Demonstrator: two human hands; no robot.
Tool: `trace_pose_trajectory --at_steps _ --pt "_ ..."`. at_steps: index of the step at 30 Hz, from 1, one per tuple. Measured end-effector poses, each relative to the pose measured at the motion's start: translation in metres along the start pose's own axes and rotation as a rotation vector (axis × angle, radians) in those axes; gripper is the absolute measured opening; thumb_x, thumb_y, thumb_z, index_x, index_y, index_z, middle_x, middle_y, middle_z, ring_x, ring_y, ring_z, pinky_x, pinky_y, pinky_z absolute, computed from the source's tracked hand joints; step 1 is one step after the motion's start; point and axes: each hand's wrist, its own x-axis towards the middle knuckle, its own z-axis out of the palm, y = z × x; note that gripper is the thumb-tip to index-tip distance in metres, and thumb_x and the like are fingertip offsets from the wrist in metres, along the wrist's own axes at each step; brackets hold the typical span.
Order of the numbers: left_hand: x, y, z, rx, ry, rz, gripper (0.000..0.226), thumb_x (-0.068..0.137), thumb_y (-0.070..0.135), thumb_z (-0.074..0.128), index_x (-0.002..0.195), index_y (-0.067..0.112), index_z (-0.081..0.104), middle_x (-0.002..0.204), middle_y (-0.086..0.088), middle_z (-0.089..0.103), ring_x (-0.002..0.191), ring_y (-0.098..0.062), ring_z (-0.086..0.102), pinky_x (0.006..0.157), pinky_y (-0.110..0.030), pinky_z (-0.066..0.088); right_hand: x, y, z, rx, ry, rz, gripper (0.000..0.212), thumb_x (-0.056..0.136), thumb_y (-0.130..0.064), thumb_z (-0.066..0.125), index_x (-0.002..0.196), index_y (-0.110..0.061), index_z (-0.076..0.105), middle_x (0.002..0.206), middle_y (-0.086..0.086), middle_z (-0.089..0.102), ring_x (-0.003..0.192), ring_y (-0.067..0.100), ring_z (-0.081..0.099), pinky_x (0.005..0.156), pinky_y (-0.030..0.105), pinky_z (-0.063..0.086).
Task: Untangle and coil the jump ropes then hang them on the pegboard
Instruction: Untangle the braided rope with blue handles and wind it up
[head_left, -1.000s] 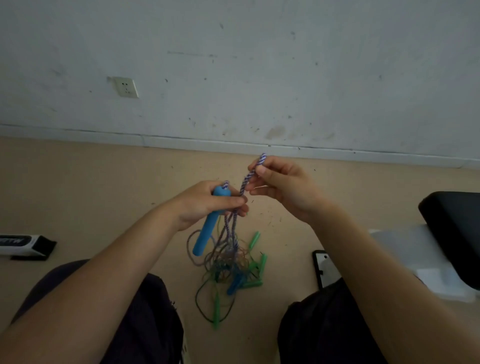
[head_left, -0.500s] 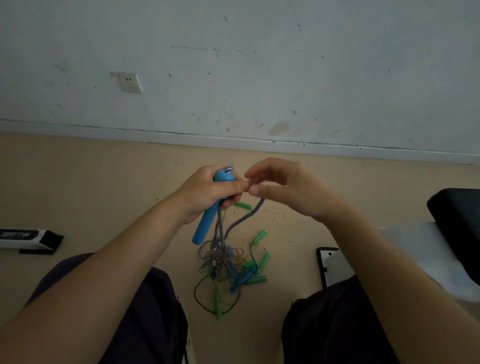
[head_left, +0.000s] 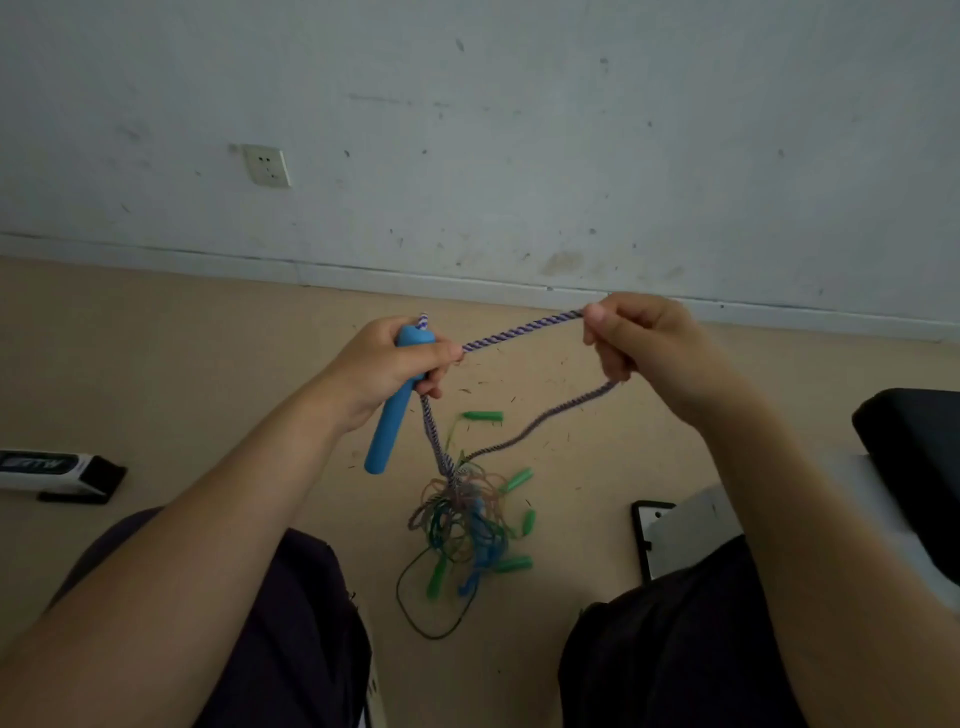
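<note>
Tangle of jump ropes (head_left: 462, 525) on the floor between two knees, five green handles (head_left: 483, 415) counted around it. Left hand (head_left: 387, 366) wrapped round one blue handle (head_left: 387, 431); right hand (head_left: 641, 343) pinching one purple-and-white braided rope (head_left: 519, 330), stretched between both hands.

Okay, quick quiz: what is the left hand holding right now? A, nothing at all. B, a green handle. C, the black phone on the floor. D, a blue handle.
D: the left hand grips the blue handle, while the right hand pinches the striped rope stretched between them; the green handles lie on the floor in the tangle.
</note>
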Motion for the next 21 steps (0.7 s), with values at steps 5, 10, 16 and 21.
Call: trace_pose_trajectory --at_steps 5,10,16,21 --pt "-0.004 -0.001 0.016 0.063 -0.110 -0.001 0.012 0.092 0.009 0.069 0.083 0.003 0.064 0.057 -0.001 0.055 0.052 -0.015 0.047 0.057 -0.027 0.050 -0.003 0.006 0.023 -0.123 -0.342 0.124 0.042 0.077 -0.051 0.068 0.084 -0.010 0.070 0.060 0.002 0.055 0.054 0.019 0.046 0.051 0.027 0.039" --pt "-0.005 0.004 0.022 0.030 -0.205 0.036 0.016 0.087 0.022 0.074 0.082 0.009 0.067 0.064 -0.001 0.061 0.058 -0.015 0.055 0.065 -0.034 0.055 -0.003 0.007 0.049 -0.133 -0.345 0.041 0.026 0.094 -0.032 0.062 0.075 -0.014 0.064 0.052 -0.009 0.043 0.048 0.006 0.036 0.047 0.018 0.032" --pt "-0.004 0.005 0.008 0.041 -0.063 0.039 0.016 0.091 0.018 0.072 0.087 0.004 0.067 0.064 -0.003 0.060 0.058 -0.017 0.056 0.074 -0.048 0.057 0.004 0.004 0.014 0.292 -0.008 -0.031 0.029 0.097 -0.028 0.052 0.075 -0.009 0.057 0.050 0.000 0.039 0.045 0.015 0.028 0.046 0.023 0.025" --pt "-0.006 0.007 0.005 0.075 -0.017 0.044 0.017 0.090 0.014 0.073 0.076 0.011 0.064 0.061 0.000 0.058 0.055 -0.014 0.052 0.060 -0.027 0.049 0.003 0.007 0.010 0.104 -0.181 0.023 0.036 0.093 -0.041 0.059 0.081 -0.008 0.068 0.058 0.006 0.054 0.047 0.023 0.045 0.045 0.027 0.037"
